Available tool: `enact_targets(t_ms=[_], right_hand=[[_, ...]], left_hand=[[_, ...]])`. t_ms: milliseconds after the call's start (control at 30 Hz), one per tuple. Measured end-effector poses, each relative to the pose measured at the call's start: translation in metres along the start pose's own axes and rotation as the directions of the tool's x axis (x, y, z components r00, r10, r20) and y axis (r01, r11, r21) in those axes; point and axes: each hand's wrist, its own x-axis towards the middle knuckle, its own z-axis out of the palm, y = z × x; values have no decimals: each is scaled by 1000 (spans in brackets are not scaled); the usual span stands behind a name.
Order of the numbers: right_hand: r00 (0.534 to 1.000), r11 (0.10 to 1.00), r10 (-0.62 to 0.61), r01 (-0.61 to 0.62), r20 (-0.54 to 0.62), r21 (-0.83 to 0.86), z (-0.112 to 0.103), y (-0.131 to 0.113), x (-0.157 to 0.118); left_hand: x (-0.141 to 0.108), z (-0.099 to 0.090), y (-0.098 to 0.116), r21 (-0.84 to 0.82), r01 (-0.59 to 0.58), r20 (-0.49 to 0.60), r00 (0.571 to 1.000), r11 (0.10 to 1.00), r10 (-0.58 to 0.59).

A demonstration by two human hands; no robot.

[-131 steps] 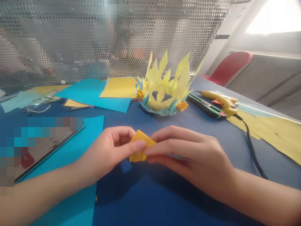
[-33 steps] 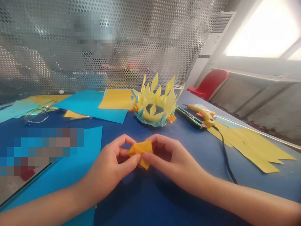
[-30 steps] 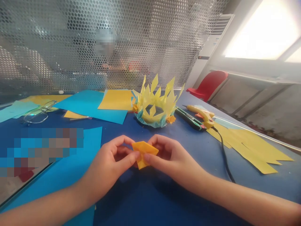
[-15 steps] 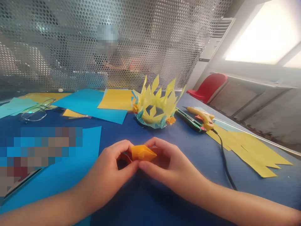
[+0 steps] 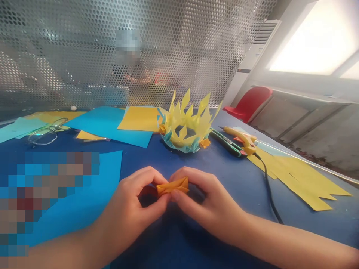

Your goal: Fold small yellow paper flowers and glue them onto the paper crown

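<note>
A small folded piece of orange paper (image 5: 173, 186) is pinched between the fingertips of both hands, above the blue table. My left hand (image 5: 141, 196) grips its left part, thumb below and fingers curled behind. My right hand (image 5: 200, 194) presses its thumb on the front near the middle, with the fingers over the top and back. Beyond the hands stands a yellow paper crown (image 5: 176, 138) with tall points, a teal folded base and orange paper flowers at its sides.
Right of the crown lie a green box cutter (image 5: 228, 142) and a yellow glue gun (image 5: 243, 139) with a black cord (image 5: 267, 186). Yellow paper strips (image 5: 300, 175) lie farther right. Blue paper (image 5: 105, 179), glasses (image 5: 43, 135) and yellow paper (image 5: 138, 118) are left. A perforated metal screen (image 5: 168, 48) rises behind.
The orange paper has turned in my fingers from a pointed shape facing right to a narrow, flatter edge-on view. Both hands stay close together, and the right fingers have shifted slightly.
</note>
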Motion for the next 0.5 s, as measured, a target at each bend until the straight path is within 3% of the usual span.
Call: enact_targets(t_ms=[233, 367, 500], right_hand=[[991, 988, -129, 131, -25, 79, -6, 2, 0], [976, 968, -219, 218, -11, 126, -8, -1, 0], [975, 970, -223, 223, -8, 102, -7, -1, -1]], left_hand=[[1, -1, -3, -279, 41, 17, 999, 959, -37], [0, 0, 0, -316, -6, 11, 1000, 949, 10], [-2, 0, 0, -350, 13, 6, 1000, 937, -12]])
